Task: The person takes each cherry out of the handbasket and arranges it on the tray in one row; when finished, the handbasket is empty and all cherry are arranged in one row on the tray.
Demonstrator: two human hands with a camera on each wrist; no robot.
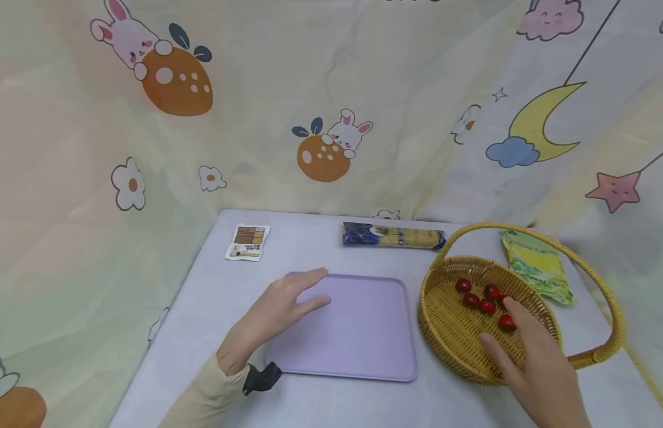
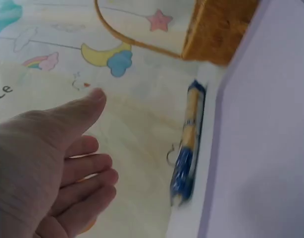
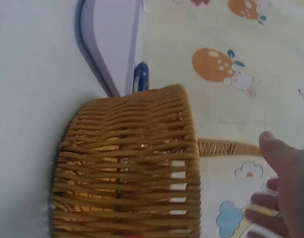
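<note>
My left hand (image 1: 280, 306) hovers over the left part of a lilac tray (image 1: 358, 333), thumb and fingers apart with nothing between them. In the left wrist view its loosely bent fingers (image 2: 87, 166) show. On the right, my right hand (image 1: 542, 362) reaches over a round wicker basket (image 1: 433, 333), its thumb apart from the fingers. Several dark red cherries (image 1: 487, 307) lie in the basket. The right fingertips overlap one cherry in the head view. From the right wrist camera, the hand (image 3: 285, 188) appears above the basket rim, holding nothing.
A tall arched handle (image 1: 612, 303) rises over the basket's right side. Behind the tray lies a long blue and yellow packet (image 1: 392, 235). A small white and brown packet (image 1: 248, 242) is at the back left, and a green bag (image 1: 540, 267) lies behind the basket.
</note>
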